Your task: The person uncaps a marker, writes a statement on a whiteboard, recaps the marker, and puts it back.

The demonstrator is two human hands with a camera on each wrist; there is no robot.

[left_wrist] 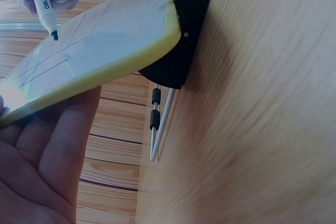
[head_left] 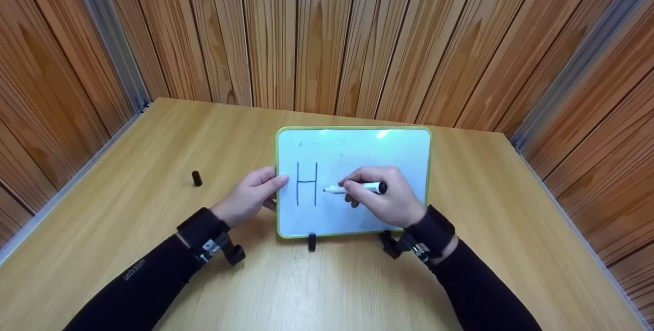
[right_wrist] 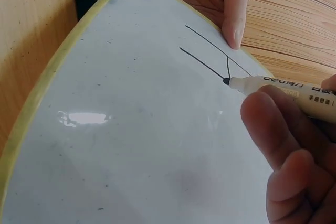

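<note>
A whiteboard [head_left: 337, 221] with a yellow-green frame leans on a black holder [left_wrist: 185, 38], tilted up off the table. On its left half stands a large letter H [head_left: 306, 181] in dark ink. My left hand [head_left: 249, 190] grips the left edge, thumb over the front and fingers behind. A white marker [head_left: 347, 188] with a black end is pinched in my right hand [head_left: 391, 197]. Its dark tip is just right of the H's right stroke, close over the board in the head view. The right hand's other fingers curl beneath the marker.
A small black marker cap [head_left: 196, 178] stands on the wooden table [head_left: 153, 167], left of the board. Wood-plank walls [head_left: 327, 40] rise behind the table and on both sides. A thin metal support [left_wrist: 167, 124] runs behind the holder. Straps with small cameras sit on both wrists.
</note>
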